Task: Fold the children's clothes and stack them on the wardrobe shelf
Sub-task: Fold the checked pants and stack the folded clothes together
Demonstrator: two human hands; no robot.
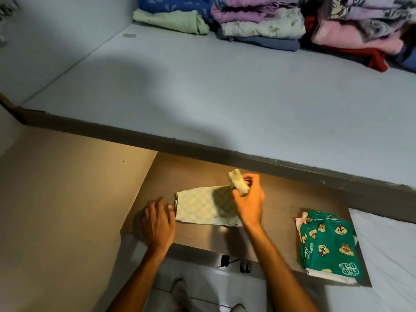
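Pale green checked cloth point(202, 208) lies lengthwise between my hands: right hand point(247, 199) pinches its lifted far-right corner, left hand point(158, 221) rests open, touching its left edge, empty.

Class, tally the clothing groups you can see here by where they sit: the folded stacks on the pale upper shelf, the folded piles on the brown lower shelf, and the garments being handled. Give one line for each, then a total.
Stacks on the upper shelf: 3, namely the left stack, middle stack and right stack
Folded piles on the brown lower shelf: 1, the green chipmunk-print pile
Garments being handled: 1, the pale green checked garment
Total: 5
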